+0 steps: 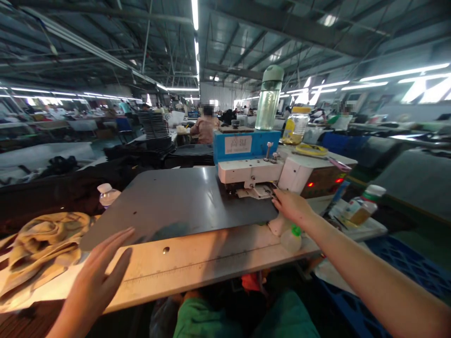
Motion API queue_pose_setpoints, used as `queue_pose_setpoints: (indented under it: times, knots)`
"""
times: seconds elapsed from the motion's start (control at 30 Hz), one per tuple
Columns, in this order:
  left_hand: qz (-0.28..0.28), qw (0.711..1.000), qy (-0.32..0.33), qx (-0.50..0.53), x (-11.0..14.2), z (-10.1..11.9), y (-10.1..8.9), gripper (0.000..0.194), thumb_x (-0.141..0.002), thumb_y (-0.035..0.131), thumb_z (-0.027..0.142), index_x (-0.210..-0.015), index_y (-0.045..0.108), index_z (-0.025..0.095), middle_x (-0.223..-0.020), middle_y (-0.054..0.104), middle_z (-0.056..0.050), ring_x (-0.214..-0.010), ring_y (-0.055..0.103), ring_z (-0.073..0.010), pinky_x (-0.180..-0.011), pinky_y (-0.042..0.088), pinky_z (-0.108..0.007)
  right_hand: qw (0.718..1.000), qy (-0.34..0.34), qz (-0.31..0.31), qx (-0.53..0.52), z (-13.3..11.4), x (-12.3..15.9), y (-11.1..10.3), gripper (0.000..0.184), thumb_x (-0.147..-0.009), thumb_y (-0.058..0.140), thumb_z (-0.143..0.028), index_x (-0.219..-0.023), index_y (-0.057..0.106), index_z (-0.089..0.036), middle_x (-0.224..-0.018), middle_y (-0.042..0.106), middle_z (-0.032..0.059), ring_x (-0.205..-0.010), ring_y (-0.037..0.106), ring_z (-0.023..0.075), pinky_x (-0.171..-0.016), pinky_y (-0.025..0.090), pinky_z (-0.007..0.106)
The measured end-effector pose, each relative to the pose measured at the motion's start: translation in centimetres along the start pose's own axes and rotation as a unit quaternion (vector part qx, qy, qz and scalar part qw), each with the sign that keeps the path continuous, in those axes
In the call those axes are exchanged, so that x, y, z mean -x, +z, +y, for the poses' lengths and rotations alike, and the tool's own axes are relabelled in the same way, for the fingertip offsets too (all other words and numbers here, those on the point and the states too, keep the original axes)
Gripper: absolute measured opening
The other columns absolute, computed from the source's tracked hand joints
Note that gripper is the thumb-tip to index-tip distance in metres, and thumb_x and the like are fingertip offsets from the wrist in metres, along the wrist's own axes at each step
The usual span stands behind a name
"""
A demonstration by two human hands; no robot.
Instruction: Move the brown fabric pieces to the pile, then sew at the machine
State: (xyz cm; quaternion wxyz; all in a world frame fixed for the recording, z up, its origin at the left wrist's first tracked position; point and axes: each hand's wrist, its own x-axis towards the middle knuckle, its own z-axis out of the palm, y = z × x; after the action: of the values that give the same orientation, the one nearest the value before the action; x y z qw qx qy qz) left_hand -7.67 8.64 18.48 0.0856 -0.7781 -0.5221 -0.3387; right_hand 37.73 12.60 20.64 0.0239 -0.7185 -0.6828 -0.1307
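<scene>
The sewing machine (250,172) stands right on the worktop (169,270), bottle (268,101) and jar (296,126) atop; the right hand (292,206) is at its clamp (259,191), grip unclear. Left hand (97,277), released, nears the plate (176,202), cloth (49,239) farther left.

No word or number can be read surely here. On the blue cover (260,146) of your sewing machine (246,172), the white label (238,144) carries dark characters in rows – they are too blurred for reading. Your control panel (323,182) shows red lights, but you cannot get any digit from them. Along the front of your table (148,288) runs a ruler scale (200,265) – its fine marks are visible, its numbers too small. The label (353,207) on the right bottle (362,211) is also unclear.
</scene>
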Motion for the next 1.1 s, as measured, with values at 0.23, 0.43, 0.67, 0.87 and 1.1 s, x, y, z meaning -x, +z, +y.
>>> queue_pose_setpoints:
  times: [0.23, 0.43, 0.67, 0.87, 1.1]
  knots:
    - [-0.156, 0.983, 0.069, 0.061, -12.0, 3.9, 7.6, 0.041, -0.083, 0.038, 0.034, -0.118, 0.052, 0.016, -0.122, 0.052, -0.008, -0.114, 0.047, -0.0217, -0.101, 0.036, -0.037, 0.997, 0.030, -0.058, -0.034, -1.1, 0.8, -1.5, 0.030, -0.088, 0.036, -0.021, -0.106, 0.059, -0.016, -0.098, 0.066, 0.0117, -0.086, 0.063, 0.0225, -0.070, 0.046, 0.031]
    - [-0.191, 0.981, 0.001, -0.016, -14.7, 2.7, 12.5, 0.038, -0.085, 0.036, 0.034, -0.111, 0.058, 0.017, -0.120, 0.055, -0.008, -0.111, 0.049, -0.0225, -0.096, 0.040, -0.035, 0.993, -0.061, 0.025, -0.100, -4.6, 3.7, -2.6, 0.033, -0.089, 0.035, -0.024, -0.115, 0.056, -0.020, -0.107, 0.065, 0.0070, -0.091, 0.062, 0.0197, -0.075, 0.047, 0.029]
    - [-0.174, 0.984, -0.029, -0.005, -14.2, 2.0, 12.8, 0.032, -0.083, 0.041, 0.032, -0.103, 0.062, 0.020, -0.115, 0.059, -0.004, -0.107, 0.052, -0.0214, -0.095, 0.041, -0.033, 0.984, -0.121, 0.028, -0.126, -9.7, 0.5, -1.4, 0.038, -0.089, 0.034, -0.019, -0.123, 0.049, -0.014, -0.110, 0.064, 0.0109, -0.093, 0.062, 0.0198, -0.078, 0.048, 0.029]
    - [-0.171, 0.985, -0.037, 0.007, -14.3, 2.1, 12.7, 0.031, -0.082, 0.041, 0.029, -0.101, 0.063, 0.019, -0.113, 0.059, -0.005, -0.106, 0.052, -0.0220, -0.094, 0.041, -0.035, 0.987, -0.090, 0.037, -0.126, -11.8, -1.4, -0.1, 0.041, -0.086, 0.036, -0.018, -0.126, 0.047, -0.015, -0.107, 0.065, 0.0103, -0.088, 0.063, 0.0200, -0.074, 0.049, 0.028]
    - [-0.173, 0.984, -0.042, 0.006, -14.3, 2.1, 12.8, 0.030, -0.082, 0.042, 0.029, -0.101, 0.063, 0.021, -0.113, 0.059, -0.004, -0.106, 0.052, -0.0224, -0.094, 0.042, -0.035, 0.987, -0.070, 0.050, -0.135, -12.1, -2.0, 0.4, 0.041, -0.086, 0.035, -0.017, -0.126, 0.046, -0.014, -0.107, 0.065, 0.0111, -0.088, 0.063, 0.0215, -0.075, 0.048, 0.031]
